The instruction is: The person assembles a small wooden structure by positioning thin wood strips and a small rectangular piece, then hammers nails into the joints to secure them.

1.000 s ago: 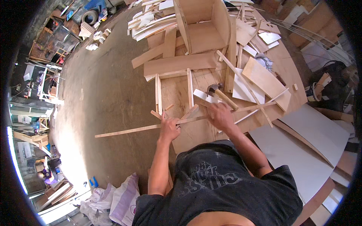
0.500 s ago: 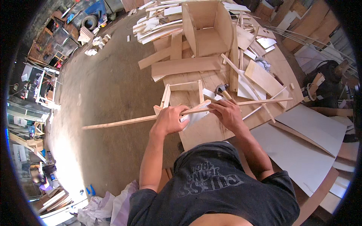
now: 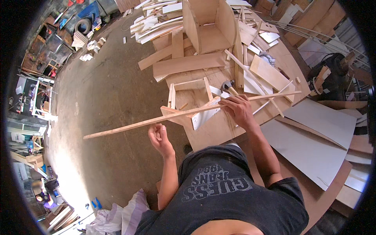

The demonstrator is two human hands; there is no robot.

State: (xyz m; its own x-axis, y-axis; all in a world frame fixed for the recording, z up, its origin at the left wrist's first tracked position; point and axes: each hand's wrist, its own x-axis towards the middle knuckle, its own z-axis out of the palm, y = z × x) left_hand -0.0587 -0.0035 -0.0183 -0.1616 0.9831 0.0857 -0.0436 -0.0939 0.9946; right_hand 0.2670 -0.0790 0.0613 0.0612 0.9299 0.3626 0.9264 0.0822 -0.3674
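Note:
A long, thin wooden strip (image 3: 129, 128) runs from the lower left to the right, across the front of a small wooden frame (image 3: 189, 82). My right hand (image 3: 237, 110) is closed around the strip, right of the frame. Below the strip, my left hand (image 3: 159, 137) hangs apart from it, its fingers curled in with nothing visible in them. The frame lies at the workbench's left edge, with a white-faced piece (image 3: 206, 116) at its near side. Just beyond my right hand lies a hammer (image 3: 227, 86), its handle partly hidden.
An open plywood box (image 3: 211, 37) stands on the workbench (image 3: 207, 135) among boards and offcuts. Large white panels (image 3: 305, 145) lean at the right. Concrete floor (image 3: 117, 94) stretches to the left, and white sacks (image 3: 131, 209) lie near my left elbow.
My left hand has let go of the strip and dropped below it. My right hand keeps hold. The view has shifted slightly, and more of the frame's near side shows.

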